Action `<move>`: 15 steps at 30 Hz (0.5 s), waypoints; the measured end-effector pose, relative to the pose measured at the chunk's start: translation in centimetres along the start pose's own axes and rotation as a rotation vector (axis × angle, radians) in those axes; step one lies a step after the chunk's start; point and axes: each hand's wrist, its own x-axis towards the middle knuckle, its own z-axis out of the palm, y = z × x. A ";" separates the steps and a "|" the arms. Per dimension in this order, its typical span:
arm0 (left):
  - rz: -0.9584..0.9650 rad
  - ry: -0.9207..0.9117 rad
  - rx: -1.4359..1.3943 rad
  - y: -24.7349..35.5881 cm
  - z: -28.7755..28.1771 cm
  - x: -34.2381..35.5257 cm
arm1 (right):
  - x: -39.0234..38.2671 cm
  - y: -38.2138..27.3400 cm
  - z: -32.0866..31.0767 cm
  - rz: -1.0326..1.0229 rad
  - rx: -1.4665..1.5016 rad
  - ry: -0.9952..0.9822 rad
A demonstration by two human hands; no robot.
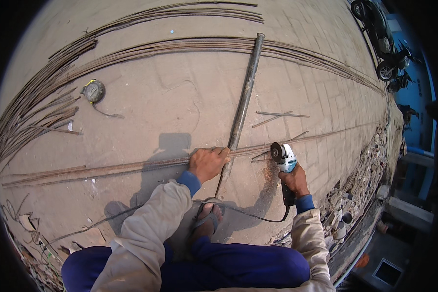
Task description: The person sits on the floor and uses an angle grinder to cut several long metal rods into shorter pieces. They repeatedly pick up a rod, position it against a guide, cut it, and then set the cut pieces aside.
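My left hand [207, 163] is closed on long rusty steel rods [155, 163] where they cross a long metal pipe [244, 94]. My right hand [294, 181] grips an angle grinder [286, 156], white and teal with a black handle and cord. The grinder's dark disc is at the rods, right of the pipe, with orange sparks beneath it. My sandalled foot [208, 219] is on the ground below the pipe.
More bundles of rods [170, 44] lie across the paving behind, with a tape measure [95, 91] at left and short bar pieces [282, 115] beyond the grinder. Parked scooters [385, 70] stand at upper right. Rubble [350, 204] lines the right edge; a cable [243, 212] crosses near my foot.
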 end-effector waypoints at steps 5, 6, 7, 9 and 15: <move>-0.026 -0.063 -0.012 0.1 -0.1 0.0 | 0.0 -0.6 -0.1 -0.008 -0.026 0.003; -0.023 -0.064 -0.011 0.1 -0.1 0.0 | 0.1 -0.7 -0.2 -0.009 -0.017 0.004; -0.025 -0.068 -0.009 0.1 -0.1 0.0 | 0.2 -0.9 -0.3 -0.010 -0.008 0.005; -0.021 -0.054 -0.006 0.1 -0.1 0.1 | 0.5 -1.2 -0.5 -0.025 -0.036 0.018; 0.015 0.053 0.000 -0.1 0.3 -0.1 | 0.8 -1.3 -0.6 -0.012 -0.049 -0.003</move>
